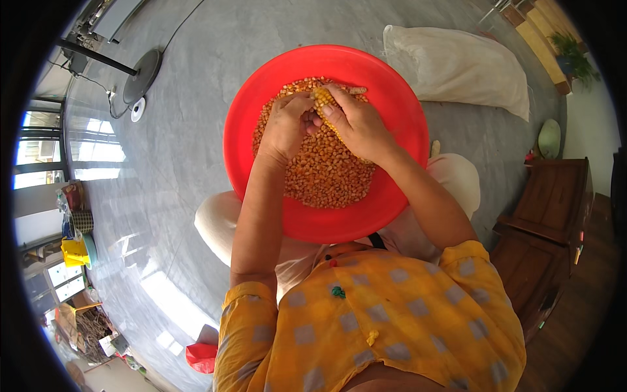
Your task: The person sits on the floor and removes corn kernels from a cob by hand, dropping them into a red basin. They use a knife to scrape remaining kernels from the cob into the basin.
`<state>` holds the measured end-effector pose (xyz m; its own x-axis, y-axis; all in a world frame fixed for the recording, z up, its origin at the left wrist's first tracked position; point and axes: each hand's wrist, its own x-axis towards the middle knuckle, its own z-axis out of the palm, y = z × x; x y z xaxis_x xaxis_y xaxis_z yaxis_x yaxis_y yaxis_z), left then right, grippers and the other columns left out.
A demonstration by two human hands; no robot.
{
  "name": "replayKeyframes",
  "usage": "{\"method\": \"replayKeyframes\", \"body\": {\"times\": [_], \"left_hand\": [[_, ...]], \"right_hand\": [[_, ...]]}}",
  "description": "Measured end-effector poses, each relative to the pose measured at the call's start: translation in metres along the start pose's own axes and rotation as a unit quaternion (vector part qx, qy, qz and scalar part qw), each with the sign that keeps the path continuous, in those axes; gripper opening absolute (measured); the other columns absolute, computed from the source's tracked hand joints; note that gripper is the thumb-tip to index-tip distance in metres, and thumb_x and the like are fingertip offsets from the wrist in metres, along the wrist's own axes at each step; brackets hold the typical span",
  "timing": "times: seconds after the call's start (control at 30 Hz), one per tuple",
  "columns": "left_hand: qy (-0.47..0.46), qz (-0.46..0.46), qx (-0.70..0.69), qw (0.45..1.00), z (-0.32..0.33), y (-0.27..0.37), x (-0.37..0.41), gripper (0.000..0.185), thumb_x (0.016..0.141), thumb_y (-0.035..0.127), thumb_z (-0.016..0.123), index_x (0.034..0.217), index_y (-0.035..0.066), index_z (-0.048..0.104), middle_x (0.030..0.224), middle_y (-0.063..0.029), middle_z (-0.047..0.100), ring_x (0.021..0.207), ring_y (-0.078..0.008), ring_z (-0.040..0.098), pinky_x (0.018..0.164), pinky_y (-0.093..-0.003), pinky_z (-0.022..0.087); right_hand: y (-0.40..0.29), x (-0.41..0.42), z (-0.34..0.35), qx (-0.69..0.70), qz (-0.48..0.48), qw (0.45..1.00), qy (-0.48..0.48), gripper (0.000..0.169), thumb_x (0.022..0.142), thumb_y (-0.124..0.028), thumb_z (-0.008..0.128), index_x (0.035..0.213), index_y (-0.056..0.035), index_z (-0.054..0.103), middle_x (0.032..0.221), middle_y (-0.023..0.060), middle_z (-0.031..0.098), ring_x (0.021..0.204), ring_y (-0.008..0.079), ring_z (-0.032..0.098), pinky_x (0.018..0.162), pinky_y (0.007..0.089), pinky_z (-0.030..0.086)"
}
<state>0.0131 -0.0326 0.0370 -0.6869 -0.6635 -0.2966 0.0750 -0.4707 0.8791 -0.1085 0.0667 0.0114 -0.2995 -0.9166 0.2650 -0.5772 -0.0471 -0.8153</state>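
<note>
A wide red plastic basin (323, 230) rests across my lap, with a heap of loose orange corn kernels (328, 181) in it. Over the heap, my right hand (363, 122) grips a yellow corn cob (324, 98), thumb lying along its side. Kernels still cover the cob's visible upper part; its lower part is partly behind the right hand. My left hand (286, 120) meets the cob's left side with curled thumb and fingers, and the exact contact is partly hidden. A pale, bare corncob (359, 90) lies by the far edge of the heap.
A full white woven sack (455, 68) lies on the grey floor beyond the basin, at right. Farther right stand a green melon (548, 138) and a dark wooden cabinet (543, 196). At upper left is a round black stand base (142, 76) with cables. A red bag (201, 356) sits lower left.
</note>
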Motion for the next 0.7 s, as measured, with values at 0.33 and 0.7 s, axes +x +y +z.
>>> {"method": "replayKeyframes", "body": {"times": [0.33, 0.7], "left_hand": [[-0.033, 0.002, 0.054, 0.998, -0.014, -0.008, 0.006, 0.010, 0.081, 0.008, 0.049, 0.076, 0.002, 0.056, 0.068, -0.0031, 0.053, 0.058, -0.0107, 0.050, 0.048, -0.0227, 0.037], [0.018, 0.005, 0.073, 0.997, -0.004, -0.007, 0.002, 0.015, 0.079, 0.002, 0.044, 0.067, 0.002, 0.053, 0.064, -0.0032, 0.051, 0.052, -0.0097, 0.047, 0.043, -0.0220, 0.035]], "right_hand": [[-0.002, -0.003, 0.002, -0.079, -0.065, 0.995, 0.017, 0.046, 0.092, -0.026, 0.051, 0.124, 0.0059, 0.044, 0.101, 0.0239, 0.060, 0.090, 0.0370, 0.060, 0.075, 0.0435, 0.048], [-0.004, -0.005, 0.001, -0.173, -0.103, 0.979, 0.016, 0.044, 0.091, -0.027, 0.054, 0.124, 0.0011, 0.047, 0.088, 0.0184, 0.061, 0.077, 0.0323, 0.061, 0.064, 0.0415, 0.050]]}}
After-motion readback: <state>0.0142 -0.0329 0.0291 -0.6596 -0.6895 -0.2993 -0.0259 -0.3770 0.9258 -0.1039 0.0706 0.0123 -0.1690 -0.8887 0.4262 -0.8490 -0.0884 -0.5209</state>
